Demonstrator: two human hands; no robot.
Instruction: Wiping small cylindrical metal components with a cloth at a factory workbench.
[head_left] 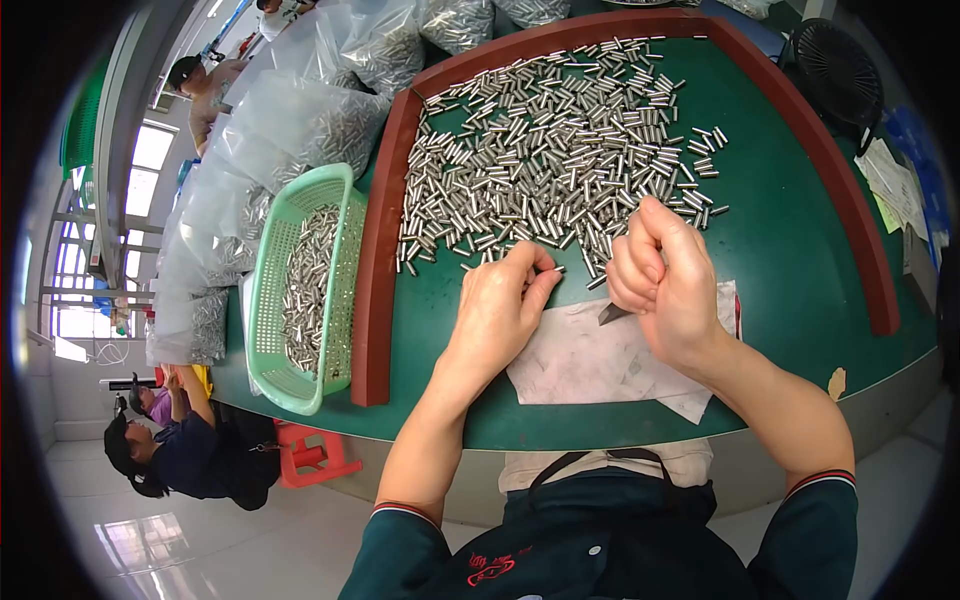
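Where left hand (pixel 497 305) pinches, pin (pixel 560 269) protrudes.

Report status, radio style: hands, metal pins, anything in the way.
Left hand: pinching one metal pin. Right hand: closed around a dark tool, tip out. Loose pins: heaped ahead of both hands. Cloth below right hand, not blocking pins.
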